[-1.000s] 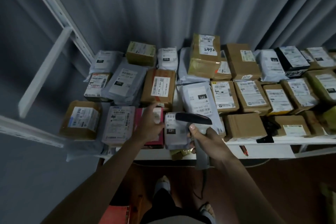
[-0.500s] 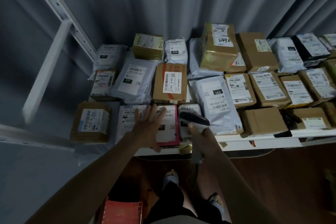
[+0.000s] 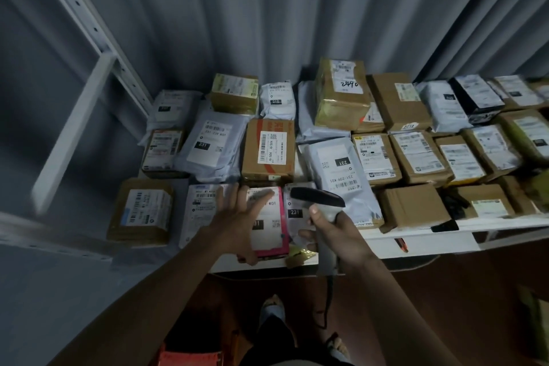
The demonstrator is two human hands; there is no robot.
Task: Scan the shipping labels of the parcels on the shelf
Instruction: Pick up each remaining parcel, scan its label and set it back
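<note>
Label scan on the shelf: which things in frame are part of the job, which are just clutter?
In the job:
- barcode scanner, gripped by the right hand
- pink parcel, under the open left hand
- small white parcel marked 231
- the other labelled parcels on the shelf

Lying about:
- red crate on the floor
- grey curtain

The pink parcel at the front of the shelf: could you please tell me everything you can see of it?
The pink parcel is a flat packet with a bright pink wrapper showing along its right and bottom edges. A large white shipping label covers most of its top, printed with "K01", a blurred barcode and a black box. It lies flat at the shelf's front edge, between a white-labelled packet and a small white bag. The left hand spreads open over it, thumb at its lower edge.
</note>
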